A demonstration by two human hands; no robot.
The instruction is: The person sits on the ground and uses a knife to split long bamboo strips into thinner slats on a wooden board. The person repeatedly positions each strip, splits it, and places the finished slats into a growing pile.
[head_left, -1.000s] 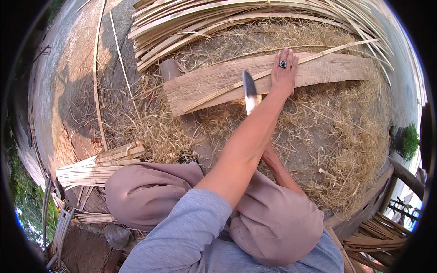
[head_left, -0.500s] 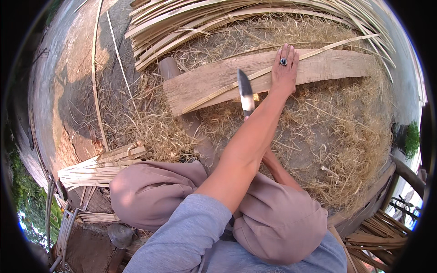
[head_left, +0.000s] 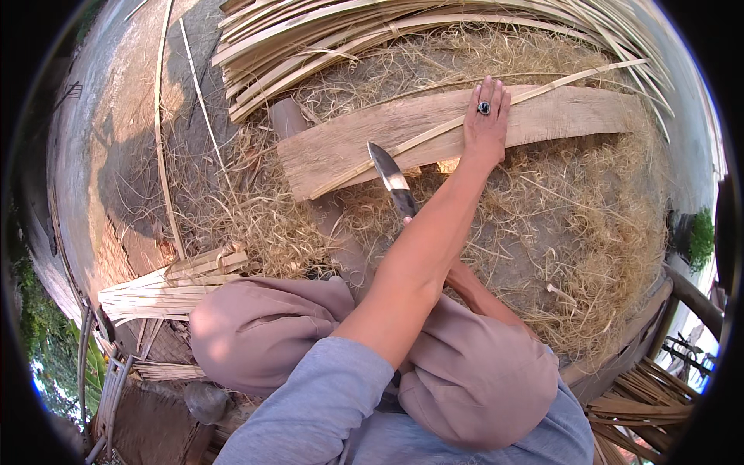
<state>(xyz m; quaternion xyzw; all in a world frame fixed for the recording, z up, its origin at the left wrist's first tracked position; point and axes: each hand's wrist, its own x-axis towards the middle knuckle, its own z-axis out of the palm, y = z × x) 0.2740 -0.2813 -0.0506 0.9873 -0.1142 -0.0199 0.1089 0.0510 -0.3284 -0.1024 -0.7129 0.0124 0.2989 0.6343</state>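
My left hand (head_left: 487, 133) lies flat across a long wooden board (head_left: 577, 110), fingers stretched, a ring with a dark stone on one. Beneath it a thin pale strip, which looks like bamboo, (head_left: 426, 138) runs slantwise over the board and past its upper edge. My right arm passes under the left forearm, which hides most of my right hand (head_left: 408, 220); only a fingertip shows at the handle of a knife (head_left: 390, 174). The blade points up and left, its tip over the board beside the strip's lower left part.
Curly shavings (head_left: 573, 225) cover the ground around the board. A big stack of long strips (head_left: 325, 46) lies beyond it. Shorter strips (head_left: 170, 287) form a bundle by my left knee. A brown log or pipe (head_left: 288, 118) passes under the board's left end. More strips (head_left: 643, 407) lie lower right.
The knife has moved left along the strip, and its blade now leans further left. My left hand stays in nearly the same place on the board.
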